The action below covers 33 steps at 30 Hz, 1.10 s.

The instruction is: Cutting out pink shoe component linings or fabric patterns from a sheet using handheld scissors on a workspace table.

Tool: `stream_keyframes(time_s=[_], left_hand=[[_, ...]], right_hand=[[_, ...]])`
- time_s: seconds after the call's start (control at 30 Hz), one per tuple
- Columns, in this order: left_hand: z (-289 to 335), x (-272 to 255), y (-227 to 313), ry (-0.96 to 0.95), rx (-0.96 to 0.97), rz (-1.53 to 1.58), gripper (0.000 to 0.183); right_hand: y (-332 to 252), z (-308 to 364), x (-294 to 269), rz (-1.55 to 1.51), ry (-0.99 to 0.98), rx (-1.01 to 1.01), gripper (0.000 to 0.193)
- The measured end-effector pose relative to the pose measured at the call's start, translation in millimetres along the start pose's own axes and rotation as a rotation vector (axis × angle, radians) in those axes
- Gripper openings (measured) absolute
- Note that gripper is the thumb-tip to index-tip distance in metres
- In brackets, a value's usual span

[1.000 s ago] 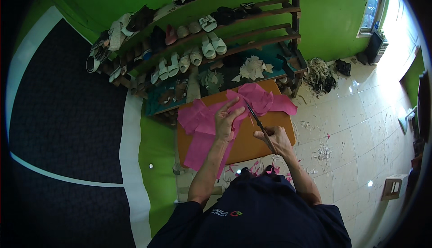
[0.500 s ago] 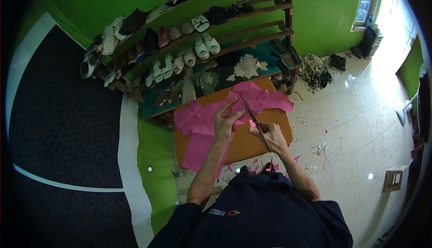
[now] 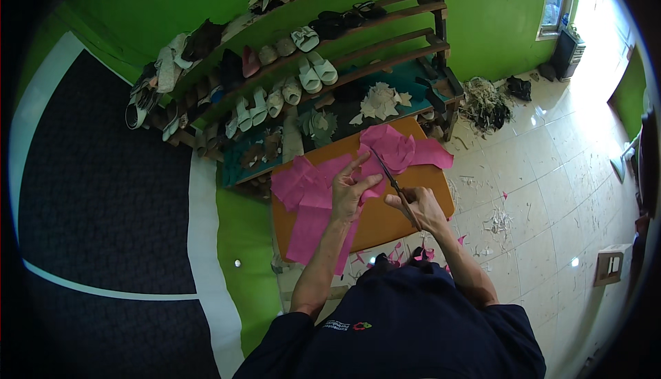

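Note:
My left hand (image 3: 348, 192) grips a piece of pink sheet material (image 3: 372, 165) between thumb and fingers, above the table. In my right hand (image 3: 423, 208) is a pair of dark scissors (image 3: 395, 185), its blades pointing up and away, lying against the edge of that piece. Other pink pieces lie on the orange-brown table (image 3: 385, 226): a crumpled one (image 3: 297, 181) at the left, a long flat strip (image 3: 318, 233) under my left forearm, and a curled heap (image 3: 389, 146) at the far side. Whether the blades are fully closed is too small to tell.
Behind the table stands a wooden rack (image 3: 385, 66) with sandals, shoes and pale cut pieces. Pink offcuts (image 3: 396, 251) and pale scraps (image 3: 497, 220) litter the tiled floor. A scrap pile (image 3: 485, 103) lies right of the rack. A dark mat (image 3: 103, 172) is at the left.
The whole view has shifted slightly. A small pink bit beside the scissor blades no longer shows there. Both hands keep nearly the same places on the pink piece and scissors.

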<state>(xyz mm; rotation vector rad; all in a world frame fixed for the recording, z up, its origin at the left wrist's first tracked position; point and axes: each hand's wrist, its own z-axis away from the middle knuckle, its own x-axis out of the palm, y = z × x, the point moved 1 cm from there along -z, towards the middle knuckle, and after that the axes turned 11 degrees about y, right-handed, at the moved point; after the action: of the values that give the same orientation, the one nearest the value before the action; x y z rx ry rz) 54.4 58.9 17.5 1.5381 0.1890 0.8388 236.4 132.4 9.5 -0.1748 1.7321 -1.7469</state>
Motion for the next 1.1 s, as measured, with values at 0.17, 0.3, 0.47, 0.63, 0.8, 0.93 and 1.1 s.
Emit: stream_keyframes(time_s=[0.17,0.3,0.47,0.63,0.8,0.93,1.1], left_hand=[[8.4,7.7,-1.9,-0.022,-0.049,-0.034,0.056],[8.2,1.7,-3.7,-0.050,-0.080,-0.061,0.056],[7.3,-1.6,-7.0,-0.066,-0.067,-0.102,0.057],[12.0,-5.3,-10.6,-0.056,-0.113,-0.104,0.055],[8.2,-23.2,-22.3,-0.082,-0.140,-0.159,0.054],[-2.2,-51.7,-39.8,-0.043,-0.037,-0.347,0.059],[-0.1,-35.8,-10.6,0.214,0.012,-0.166,0.047]], right_hand=[[8.9,-5.1,4.2,-0.011,0.045,-0.048,0.077],[3.9,-0.9,-2.5,0.017,0.016,-0.024,0.076],[11.2,0.4,-4.0,0.042,0.039,-0.013,0.076],[18.3,2.3,-8.7,0.070,0.009,0.010,0.077],[33.2,4.5,-7.0,0.111,-0.019,0.041,0.077],[30.4,8.8,-5.9,0.087,-0.030,0.037,0.076],[38.2,8.7,-9.0,-0.006,0.074,0.085,0.072]])
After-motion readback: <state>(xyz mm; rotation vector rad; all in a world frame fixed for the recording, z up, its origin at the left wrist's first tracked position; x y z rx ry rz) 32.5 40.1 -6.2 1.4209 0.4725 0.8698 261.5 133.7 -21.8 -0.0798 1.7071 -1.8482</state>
